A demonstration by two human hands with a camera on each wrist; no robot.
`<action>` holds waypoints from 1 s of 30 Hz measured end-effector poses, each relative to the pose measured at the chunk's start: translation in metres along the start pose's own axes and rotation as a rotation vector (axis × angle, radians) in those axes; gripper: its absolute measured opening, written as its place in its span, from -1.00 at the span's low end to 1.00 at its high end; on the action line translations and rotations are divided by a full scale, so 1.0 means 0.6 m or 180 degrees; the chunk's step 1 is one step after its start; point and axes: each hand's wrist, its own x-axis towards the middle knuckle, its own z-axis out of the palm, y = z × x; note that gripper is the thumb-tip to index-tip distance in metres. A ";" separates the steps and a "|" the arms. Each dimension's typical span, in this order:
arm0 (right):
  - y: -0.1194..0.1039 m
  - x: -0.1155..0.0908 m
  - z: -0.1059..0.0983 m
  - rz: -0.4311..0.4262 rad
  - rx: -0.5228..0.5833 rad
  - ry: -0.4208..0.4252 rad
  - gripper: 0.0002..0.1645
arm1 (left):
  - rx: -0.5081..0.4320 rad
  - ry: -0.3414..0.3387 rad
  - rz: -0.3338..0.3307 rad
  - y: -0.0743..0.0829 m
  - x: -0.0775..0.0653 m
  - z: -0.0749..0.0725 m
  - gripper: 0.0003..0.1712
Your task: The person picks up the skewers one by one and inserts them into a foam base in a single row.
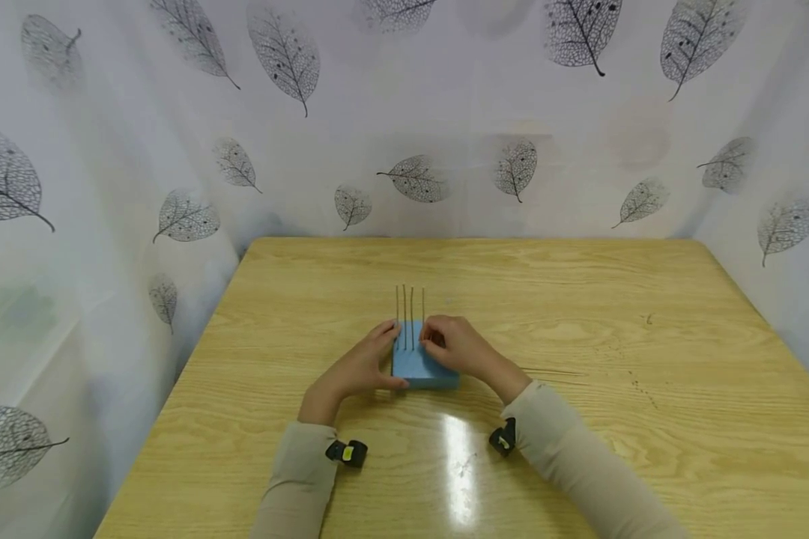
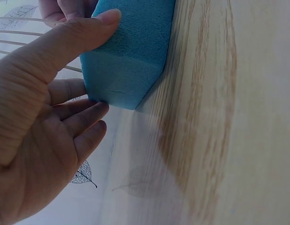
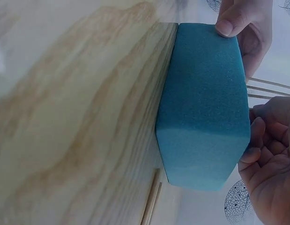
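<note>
A light-blue foam block sits on the wooden table, with several thin sticks standing upright in its top. My left hand holds the block from the left. In the left wrist view its thumb lies on the front face of the block and its fingers reach along the side. Over the block's right half, my right hand pinches the rightmost stick low down near the foam. The right wrist view shows its curled fingers right at the block's top; they hide the stick's lower end.
A couple of loose thin sticks lie on the table to the right, behind my right forearm. Past the table's far edge hangs a white curtain printed with leaves. Small black cameras are strapped at both wrists.
</note>
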 end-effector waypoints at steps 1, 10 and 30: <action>0.000 0.000 0.000 0.0017 -0.0001 -0.0001 -0.92 | -0.0006 0.0004 0.0007 0.000 0.000 0.000 0.13; 0.000 -0.004 0.004 0.0076 0.0002 0.0024 -0.93 | 0.0040 0.0016 0.0024 -0.003 -0.001 0.003 0.13; 0.015 -0.042 -0.035 0.0309 0.0084 0.0227 -0.91 | 0.0054 0.0008 0.0010 -0.003 -0.002 0.003 0.14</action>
